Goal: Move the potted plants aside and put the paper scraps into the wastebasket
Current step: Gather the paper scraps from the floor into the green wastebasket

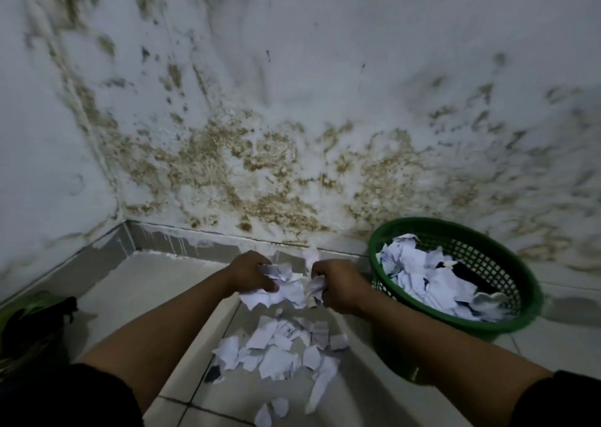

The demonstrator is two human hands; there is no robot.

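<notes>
Fingers (271,285) curling around a bunch of torn paper, thumb side toward the middle: left hand (250,272) gripping scraps (281,291) held up off the floor. Right hand (336,285) doing the same just beside it, fingers folded tight on a smaller wad (314,286), knuckles turned outward. Both hands nearly touching, meeting over the middle of the view, the paper bridging the gap between them and drooping below the left palm.

Starting nearest: black sleeves (65,397) showing at both lower corners, bare forearms reaching forward and converging, elbows spread wide, wrists roughly level. Lying between the forearms on the tiled floor (156,283), a loose pile (279,352) of white scraps, some printed, with a few stray bits trailing toward the bottom edge. Sitting directly below the raised hands, not touching them.

Further right, beside the right forearm and wrist, a green mesh wastebasket (517,299) tilting toward the viewer, rim open, already holding plenty of white paper and something dark among it. Standing close to the wall, apart from the floor pile.

Far left, by the lower edge, a dark pot with green leaves (35,316), blurred, well apart from the paper and the basket; too dim for more detail.

Beyond everything, a white wall (325,68) meeting a second wall at a corner on the left, blotched with brownish stains thickest just above the grey skirting (182,238).
</notes>
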